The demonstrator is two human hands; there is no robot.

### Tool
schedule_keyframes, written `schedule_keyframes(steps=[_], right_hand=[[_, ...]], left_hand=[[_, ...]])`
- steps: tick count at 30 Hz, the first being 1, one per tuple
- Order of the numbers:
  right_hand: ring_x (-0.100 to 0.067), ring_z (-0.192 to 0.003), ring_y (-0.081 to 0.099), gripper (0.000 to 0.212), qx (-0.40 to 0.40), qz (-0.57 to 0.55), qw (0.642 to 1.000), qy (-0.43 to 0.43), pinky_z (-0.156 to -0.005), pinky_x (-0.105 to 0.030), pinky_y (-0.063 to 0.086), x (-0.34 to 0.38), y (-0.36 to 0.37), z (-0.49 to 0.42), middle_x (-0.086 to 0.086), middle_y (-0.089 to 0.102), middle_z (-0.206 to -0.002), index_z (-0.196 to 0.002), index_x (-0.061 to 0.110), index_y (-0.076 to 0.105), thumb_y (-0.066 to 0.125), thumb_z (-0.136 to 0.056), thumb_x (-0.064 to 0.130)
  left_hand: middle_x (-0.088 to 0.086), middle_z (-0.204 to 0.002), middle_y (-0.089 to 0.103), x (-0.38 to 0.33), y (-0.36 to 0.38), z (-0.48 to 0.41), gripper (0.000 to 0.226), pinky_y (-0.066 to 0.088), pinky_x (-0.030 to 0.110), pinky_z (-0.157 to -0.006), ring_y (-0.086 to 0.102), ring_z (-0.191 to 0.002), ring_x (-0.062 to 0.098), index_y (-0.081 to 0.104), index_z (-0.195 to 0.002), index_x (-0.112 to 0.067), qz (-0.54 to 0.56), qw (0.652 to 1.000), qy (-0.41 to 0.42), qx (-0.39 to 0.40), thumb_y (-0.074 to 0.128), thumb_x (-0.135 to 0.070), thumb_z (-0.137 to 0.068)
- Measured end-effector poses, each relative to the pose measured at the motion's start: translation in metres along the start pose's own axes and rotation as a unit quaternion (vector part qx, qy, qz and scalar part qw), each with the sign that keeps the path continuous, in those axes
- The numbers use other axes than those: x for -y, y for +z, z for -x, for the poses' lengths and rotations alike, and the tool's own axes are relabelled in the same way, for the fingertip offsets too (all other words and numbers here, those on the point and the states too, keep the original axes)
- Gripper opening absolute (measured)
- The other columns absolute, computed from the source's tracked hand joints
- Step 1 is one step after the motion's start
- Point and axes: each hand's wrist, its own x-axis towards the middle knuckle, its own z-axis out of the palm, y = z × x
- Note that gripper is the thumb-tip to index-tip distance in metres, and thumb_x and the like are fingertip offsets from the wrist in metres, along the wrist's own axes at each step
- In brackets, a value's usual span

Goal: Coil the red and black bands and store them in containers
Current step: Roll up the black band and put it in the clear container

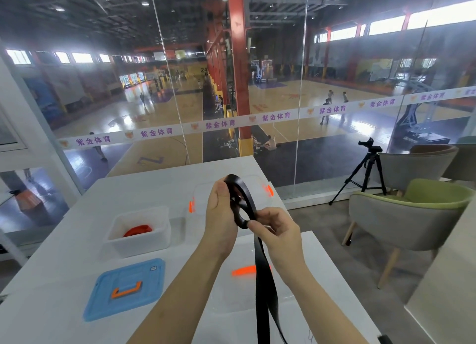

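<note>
Left hand clamped the black band coil above the bench, keeping the loops from springing; right hand fingers pinched the tail, feeding the next wrap. Red band lay coiled in the white container.
</note>
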Motion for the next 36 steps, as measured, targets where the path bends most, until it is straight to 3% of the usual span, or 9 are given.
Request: schedule_keyframes(steps=[7,10,14,17,20,24,27,31,36], right_hand=[[-0.009,-0.086,0.076,0.021,-0.067,-0.029,0.997,-0.018,-0.079,-0.017,0.057,-0.001,0.000,0.006,0.007,0.079,-0.088,-0.091,0.019,0.077,0.083,-0.084,0.000],[-0.008,-0.091,0.076,0.023,-0.085,-0.036,0.995,-0.031,-0.080,-0.015,0.057,-0.001,-0.005,0.004,0.010,0.080,-0.092,-0.088,0.021,0.079,0.082,-0.085,-0.002],[-0.014,-0.092,0.077,0.021,-0.077,-0.029,0.996,-0.046,-0.082,-0.018,0.059,0.003,-0.017,-0.004,0.003,0.080,-0.093,-0.091,0.019,0.080,0.082,-0.085,-0.001],[-0.016,-0.091,0.076,0.021,-0.047,0.012,0.997,-0.065,-0.084,-0.022,0.060,0.007,-0.026,-0.012,0.004,0.080,-0.094,-0.092,0.022,0.080,0.084,-0.084,0.003],[-0.017,-0.093,0.075,0.024,-0.003,0.090,0.991,-0.103,-0.087,-0.024,0.060,0.013,-0.029,-0.019,0.011,0.080,-0.094,-0.095,0.030,0.079,0.083,-0.087,0.008],[-0.018,-0.094,0.075,0.025,0.038,0.092,0.989,-0.108,-0.090,-0.029,0.059,0.021,-0.025,-0.022,0.008,0.080,-0.096,-0.093,0.032,0.079,0.084,-0.086,0.008],[-0.018,-0.094,0.077,0.025,0.019,0.045,0.996,-0.071,-0.093,-0.036,0.060,0.022,-0.022,-0.022,0.006,0.081,-0.098,-0.088,0.029,0.080,0.085,-0.083,0.005],[-0.021,-0.094,0.079,0.019,-0.003,-0.006,0.999,-0.042,-0.091,-0.039,0.061,0.022,-0.016,-0.017,0.000,0.082,-0.099,-0.089,0.016,0.078,0.086,-0.081,0.002],[-0.023,-0.096,0.079,0.026,-0.013,-0.040,0.998,-0.044,-0.089,-0.032,0.062,0.019,-0.012,-0.008,-0.005,0.081,-0.098,-0.099,0.021,0.076,0.083,-0.084,0.000]], left_hand=[[0.003,-0.122,0.067,0.005,0.003,0.001,0.032,0.043,0.048,-0.116,0.059,-0.126,0.023,0.061,-0.119,-0.028,0.061,0.998,-0.030,0.002,0.034,-0.042,-0.109],[0.007,-0.120,0.070,0.009,-0.005,0.001,0.034,0.046,0.047,-0.114,0.064,-0.120,0.023,0.063,-0.120,-0.019,0.071,0.997,-0.028,0.032,0.034,-0.036,-0.111],[-0.001,-0.128,0.066,0.010,-0.024,-0.002,0.032,0.053,0.034,-0.106,0.063,-0.124,0.019,0.055,-0.136,-0.032,-0.090,0.990,0.052,0.093,0.034,-0.028,-0.112],[-0.009,-0.137,0.056,0.000,-0.035,-0.005,0.033,0.044,0.024,-0.111,0.057,-0.128,0.008,0.049,-0.138,-0.038,-0.241,0.953,0.136,0.125,0.037,-0.024,-0.111],[-0.015,-0.139,0.051,-0.015,-0.043,-0.011,0.026,0.038,0.018,-0.110,0.049,-0.132,0.004,0.050,-0.132,-0.032,-0.367,0.883,0.220,0.193,0.048,-0.024,-0.107],[-0.010,-0.112,0.066,-0.028,-0.038,-0.014,0.016,0.050,0.023,-0.088,0.062,-0.098,0.000,0.046,-0.115,-0.034,-0.441,0.838,0.179,0.266,0.055,-0.027,-0.105],[0.004,-0.094,0.067,-0.026,-0.036,-0.013,0.015,0.051,0.036,-0.072,0.058,-0.074,0.012,0.046,-0.109,-0.036,-0.412,0.859,0.164,0.256,0.053,-0.023,-0.105],[-0.012,-0.098,0.067,-0.020,-0.033,-0.005,0.013,0.050,0.022,-0.076,0.063,-0.089,0.008,0.053,-0.108,-0.029,-0.324,0.902,0.190,0.215,0.052,-0.016,-0.106],[-0.022,-0.101,0.062,-0.013,-0.021,0.001,0.012,0.050,0.017,-0.080,0.063,-0.098,0.003,0.053,-0.111,-0.023,-0.236,0.940,0.204,0.136,0.050,-0.013,-0.106]])
